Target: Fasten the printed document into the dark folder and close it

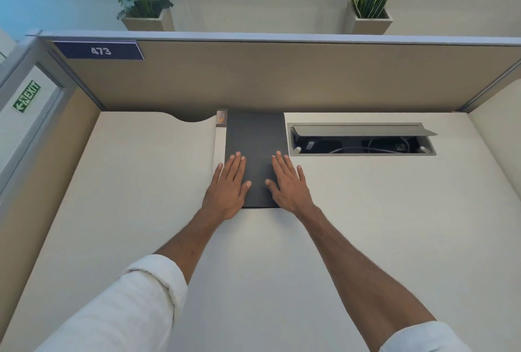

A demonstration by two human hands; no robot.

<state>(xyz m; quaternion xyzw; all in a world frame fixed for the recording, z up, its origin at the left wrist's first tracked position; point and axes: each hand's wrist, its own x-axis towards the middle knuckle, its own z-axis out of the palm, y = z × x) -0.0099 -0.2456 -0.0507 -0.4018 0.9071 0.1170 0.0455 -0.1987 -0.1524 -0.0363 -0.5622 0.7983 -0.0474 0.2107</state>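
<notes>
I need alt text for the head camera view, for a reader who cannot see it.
Both hands, left hand and right hand, lie flat on a closed dark folder on a white desk. A white page edge shows along the folder's left side.

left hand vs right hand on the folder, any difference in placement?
The left hand straddles the dark folder's left edge, its little finger off the cover; the right hand overhangs the right edge instead. The left hand sits beside the pale strip along the folder's left side; the right does not. Both lie flat, palms down, fingers spread.
</notes>
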